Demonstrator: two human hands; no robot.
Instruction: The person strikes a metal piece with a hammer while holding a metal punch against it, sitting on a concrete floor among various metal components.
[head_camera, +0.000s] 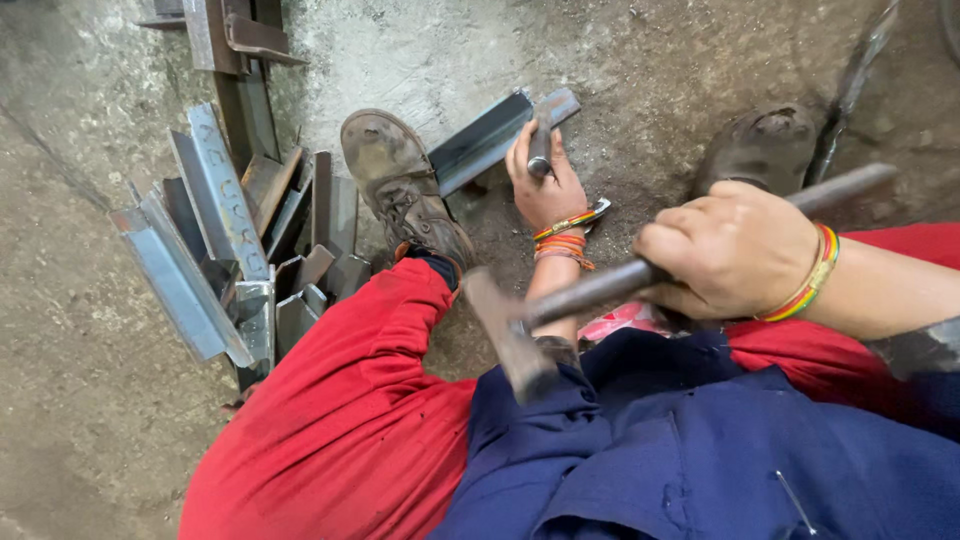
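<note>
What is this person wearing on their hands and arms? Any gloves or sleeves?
No gloves: both hands are bare. The left hand has several thin bangles at the wrist, striped in orange, yellow, green and red. The right hand wears a similar band of rainbow-striped bangles. The forearms that show are uncovered; a dark blue sleeve edge appears only at the right of the frame, above the wrist.

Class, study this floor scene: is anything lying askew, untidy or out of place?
Yes. The cut steel angle pieces left of the boot lie in a loose heap, tilted and overlapping at different angles rather than stacked. The piece under the left hand lies flat by itself.
</note>
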